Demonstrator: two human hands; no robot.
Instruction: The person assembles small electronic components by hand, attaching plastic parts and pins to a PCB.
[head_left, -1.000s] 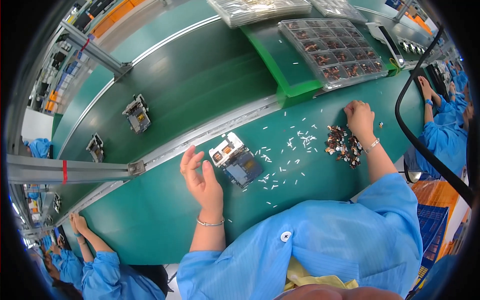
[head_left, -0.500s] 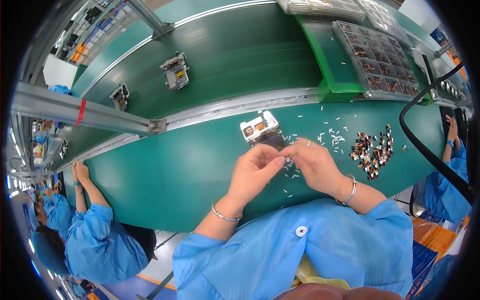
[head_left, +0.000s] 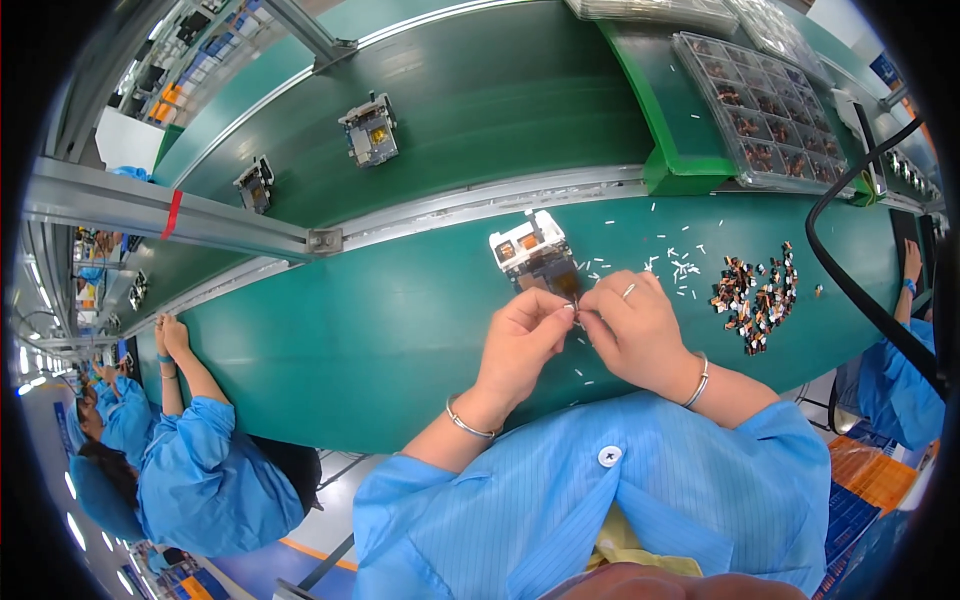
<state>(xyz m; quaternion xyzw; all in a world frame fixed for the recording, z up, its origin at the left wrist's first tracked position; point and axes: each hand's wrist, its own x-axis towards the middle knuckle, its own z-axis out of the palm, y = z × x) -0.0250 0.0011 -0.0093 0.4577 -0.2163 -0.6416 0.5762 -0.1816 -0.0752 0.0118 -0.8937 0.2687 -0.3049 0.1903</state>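
My left hand (head_left: 522,338) and my right hand (head_left: 635,328) meet fingertip to fingertip over the green bench. Both are closed in a pinch around a tiny piece, mostly hidden by the fingers, whose kind I cannot make out. Just beyond them sits a white-and-dark device assembly (head_left: 535,252) with copper-coloured parts in its white top. Scattered white slivers (head_left: 682,268) lie beyond and around my right hand. Farther right is a loose pile of small black, orange and white components (head_left: 752,298).
A clear compartment tray (head_left: 765,115) of copper-coloured parts rests on a green stand at the far right. Two more assemblies (head_left: 370,132) lie on the belt (head_left: 500,100) behind the metal rail. A black cable (head_left: 850,280) arches at right. Co-workers in blue (head_left: 205,470) sit on both sides.
My hands stay together at nearly the same spot, with the fingers shifted slightly around the small piece. The two assemblies on the belt have moved a little to the right.
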